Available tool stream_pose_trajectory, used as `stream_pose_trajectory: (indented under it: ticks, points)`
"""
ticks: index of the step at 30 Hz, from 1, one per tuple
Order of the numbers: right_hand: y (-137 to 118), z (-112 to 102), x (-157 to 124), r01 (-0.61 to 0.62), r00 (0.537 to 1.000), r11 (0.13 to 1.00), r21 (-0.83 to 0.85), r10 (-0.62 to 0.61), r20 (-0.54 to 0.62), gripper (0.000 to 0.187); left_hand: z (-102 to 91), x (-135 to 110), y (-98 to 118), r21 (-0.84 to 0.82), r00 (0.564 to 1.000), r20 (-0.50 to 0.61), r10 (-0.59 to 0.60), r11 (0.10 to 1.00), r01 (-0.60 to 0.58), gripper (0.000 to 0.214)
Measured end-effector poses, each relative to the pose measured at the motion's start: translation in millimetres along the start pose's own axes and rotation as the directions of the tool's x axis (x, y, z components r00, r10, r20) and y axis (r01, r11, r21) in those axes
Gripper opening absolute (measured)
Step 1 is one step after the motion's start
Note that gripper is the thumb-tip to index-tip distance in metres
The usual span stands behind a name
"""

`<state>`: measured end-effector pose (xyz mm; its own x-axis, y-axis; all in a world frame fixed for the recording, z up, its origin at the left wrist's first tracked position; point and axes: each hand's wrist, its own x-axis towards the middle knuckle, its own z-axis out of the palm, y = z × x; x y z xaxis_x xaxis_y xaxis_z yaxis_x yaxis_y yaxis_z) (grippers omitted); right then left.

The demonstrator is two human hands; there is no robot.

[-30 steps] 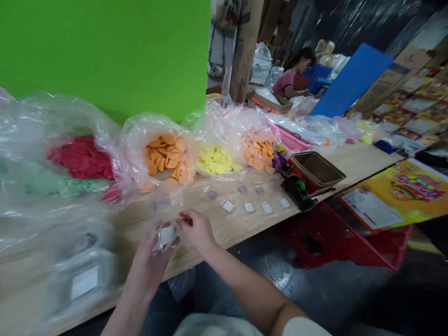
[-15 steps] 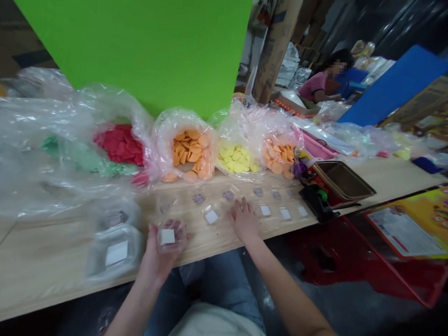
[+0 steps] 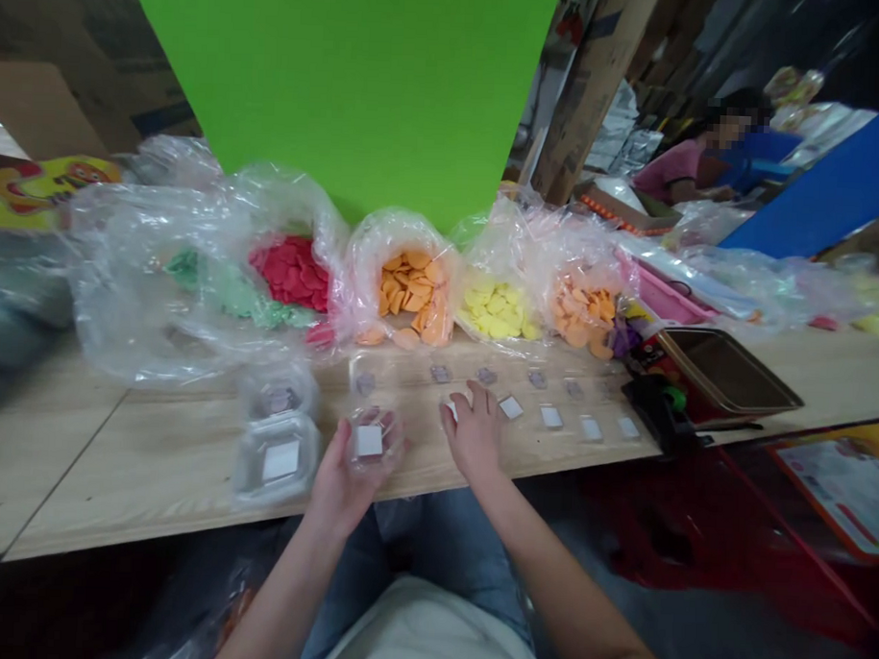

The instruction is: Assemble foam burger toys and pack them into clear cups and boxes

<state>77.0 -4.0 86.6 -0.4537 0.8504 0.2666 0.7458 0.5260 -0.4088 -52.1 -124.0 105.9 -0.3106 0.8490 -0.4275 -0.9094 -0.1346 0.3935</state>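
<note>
My left hand (image 3: pixel 352 466) is closed around a clear plastic container (image 3: pixel 369 442) with a white square on it, held just above the table's front edge. My right hand (image 3: pixel 477 429) reaches over the row, fingers spread, its fingertips at a clear container whose white square (image 3: pixel 452 409) is partly covered by the hand. Whether they touch it I cannot tell. To its right lie several flat clear cases with white squares (image 3: pixel 550 416), open, their far halves holding small purplish pieces (image 3: pixel 537 378). Left of my left hand sits a stack of clear containers (image 3: pixel 276 458).
Behind the row lie plastic bags of red pieces (image 3: pixel 292 271), orange discs (image 3: pixel 412 285), yellow pieces (image 3: pixel 498 308) and green pieces (image 3: pixel 260 299). A tape dispenser (image 3: pixel 660 414) and a brown tray (image 3: pixel 741 369) stand right. A green panel (image 3: pixel 347 96) rises behind; a person (image 3: pixel 676 170) sits beyond.
The view has swung left. My right hand has moved left along the row, from one case to the neighbouring one, uncovering a white square. My left hand still holds its container.
</note>
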Motion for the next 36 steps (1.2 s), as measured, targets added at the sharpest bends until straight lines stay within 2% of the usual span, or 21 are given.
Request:
stream_pose_trajectory:
  ticks: [2, 4, 7, 9, 11, 14, 16, 18, 21, 23, 27, 31, 33, 36]
  points:
    - [-14, 0, -2, -0.004, 0.999, 0.973, 0.23, -0.006, 0.044, 0.029, 2.3, -2, -5, 0.034, 0.998, 0.04, -0.042, 0.999, 0.041, 0.031]
    - [-27, 6, -3, -0.048, 0.991, 0.91, 0.412, -0.008, 0.134, 0.025, 3.4, -2, -8, 0.089, 0.999, 0.044, -0.016, 0.996, 0.012, 0.03]
    - [-37, 23, 1, -0.103, 0.991, 0.861, 0.497, 0.046, 0.124, 0.017, 2.7, 3, -6, 0.159, 0.995, -0.055, 0.085, 0.984, -0.076, 0.024]
    - [-38, 31, 7, -0.15, 0.987, 0.875, 0.46, 0.106, 0.12, 0.019, 1.9, 9, -1, 0.152, 0.975, -0.165, 0.151, 0.98, -0.127, 0.017]
    - [-37, 33, 16, -0.166, 0.981, 0.922, 0.351, 0.116, 0.158, 0.022, 1.0, 14, 2, 0.129, 0.942, -0.265, 0.207, 0.975, -0.178, 0.01]
    - [-20, 18, 28, -0.044, 0.991, 0.993, 0.112, 0.029, 0.129, 0.027, -3.4, 15, 2, 0.214, 0.905, -0.34, 0.256, 0.958, -0.191, 0.006]
    - [6, -2, 30, 0.037, 0.992, 0.998, -0.049, -0.031, 0.12, 0.032, -10.2, 9, 0, 0.338, 0.881, -0.361, 0.306, 0.923, -0.181, 0.015]
    - [41, -22, 26, 0.069, 0.978, 0.976, -0.208, -0.026, 0.205, 0.042, -18.1, 1, 2, 0.469, 0.868, -0.355, 0.349, 0.869, -0.158, 0.03]
    - [83, -36, 13, 0.096, 0.938, 0.925, -0.367, 0.04, 0.345, 0.053, -21.8, -1, 12, 0.606, 0.89, -0.281, 0.358, 0.786, -0.125, 0.047]
    - [93, -32, 7, 0.091, 0.935, 0.917, -0.388, 0.055, 0.35, 0.055, -14.9, 10, 23, 0.645, 0.915, -0.226, 0.334, 0.755, -0.117, 0.048]
    - [78, -13, 9, 0.005, 0.946, 0.924, -0.382, 0.12, 0.301, 0.055, 11.4, 54, 41, 0.639, 0.952, -0.216, 0.218, 0.768, -0.031, 0.034]
    - [72, -14, 10, -0.025, 0.94, 0.936, -0.351, 0.142, 0.311, 0.058, 30.8, 87, 44, 0.678, 0.974, -0.194, 0.118, 0.734, 0.046, 0.025]
    - [75, -24, 6, -0.036, 0.947, 0.944, -0.329, 0.137, 0.29, 0.059, 33.8, 87, 39, 0.696, 0.978, -0.184, 0.096, 0.716, 0.061, 0.028]
    - [68, -43, -1, -0.052, 0.982, 0.974, -0.222, 0.089, 0.164, 0.049, 29.2, 67, 29, 0.696, 0.972, -0.159, 0.174, 0.718, -0.014, 0.037]
